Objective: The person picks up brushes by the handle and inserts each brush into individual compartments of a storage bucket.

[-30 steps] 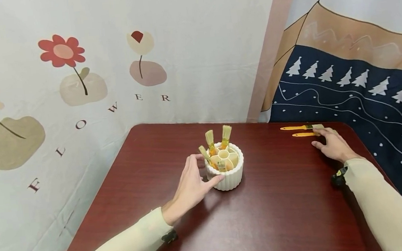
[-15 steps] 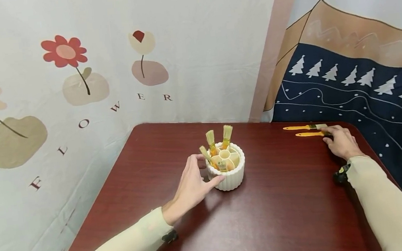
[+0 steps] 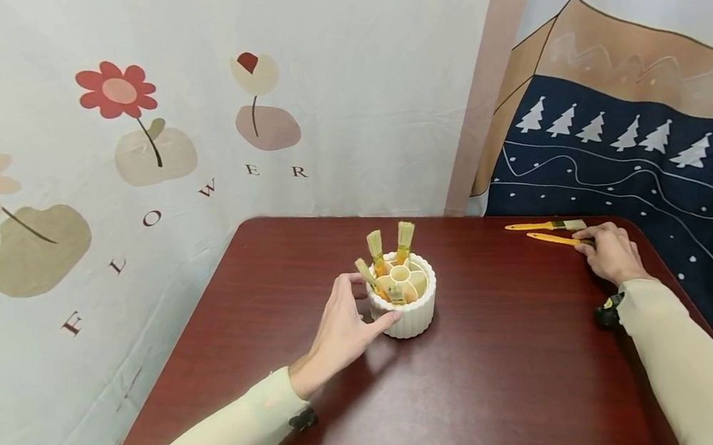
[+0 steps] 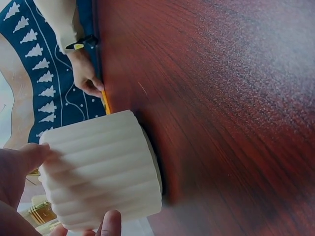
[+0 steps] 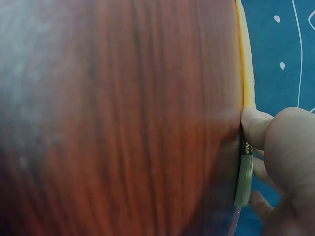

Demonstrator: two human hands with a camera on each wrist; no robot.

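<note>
My left hand (image 3: 341, 328) holds the side of a white ribbed brush holder (image 3: 412, 319), thumb on its near side. In the left wrist view the holder's ribbed wall (image 4: 103, 167) fills the lower left, between thumb and fingers. Several paintbrushes (image 3: 406, 235) stand in its cream, petal-shaped compartments, bristles up. At the far right of the table my right hand (image 3: 614, 255) pinches a yellow-handled paintbrush (image 3: 550, 237) near its ferrule. The right wrist view shows my thumb on it and the bristles (image 5: 243, 182) below. A second yellow paintbrush (image 3: 529, 226) lies just behind.
The dark red table (image 3: 476, 390) has rounded corners; both loose brushes are near its far right corner. A pale flower-printed curtain (image 3: 350, 94) hangs behind, and a navy curtain with white trees (image 3: 603, 170) hangs close along the right edge.
My right hand has moved slightly right along the nearer brush to its ferrule and now pinches it; the brush has turned slightly. My left hand stays on the brush holder.
</note>
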